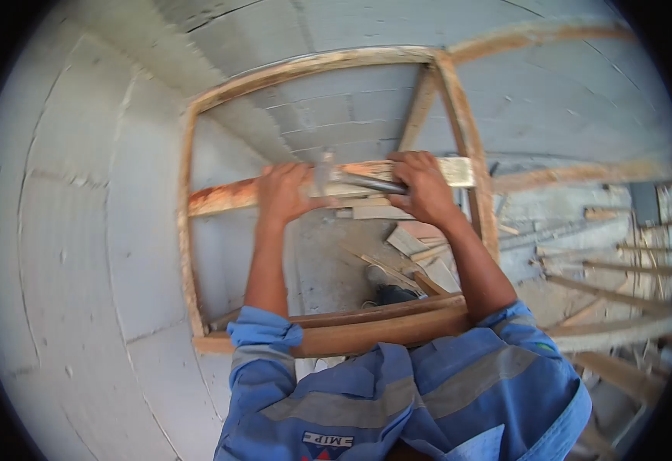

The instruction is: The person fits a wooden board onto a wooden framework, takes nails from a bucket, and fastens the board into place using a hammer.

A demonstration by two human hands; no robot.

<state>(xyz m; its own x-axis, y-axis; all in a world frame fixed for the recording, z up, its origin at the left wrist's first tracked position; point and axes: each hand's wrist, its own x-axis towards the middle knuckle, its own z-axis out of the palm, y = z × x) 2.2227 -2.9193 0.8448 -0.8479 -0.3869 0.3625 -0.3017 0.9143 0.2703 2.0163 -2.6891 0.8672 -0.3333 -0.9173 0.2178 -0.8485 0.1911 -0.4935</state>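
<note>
crosspiece [224,196] spans the wooden frame [321,60], roughly level between its two uprights. its left end meets the left upright; at the pale right end, cannot tell whether it touches the right upright [468,138] or sits just in front of it.

left hand [281,188]: fingers curled over the crosspiece, gripping it left of centre, thumb reaching toward the hammer head. right hand [426,188]: closed round the handle of the hammer [363,182], knuckles by the crosspiece near its right end. hammer lies sideways along the wood, head between the hands and blurred; no nail can be made out.

handling notes, as judgement: pull the left thumb and fingers well away from the head before any blow. a grip nearer the handle's end should give a cleaner swing. keep the crosspiece square to both uprights and steady it near the point struck, else it may twist or slip. footing deserves a check too: loose offcuts [407,240] lie on the floor [317,261] close to the shoe.
</note>
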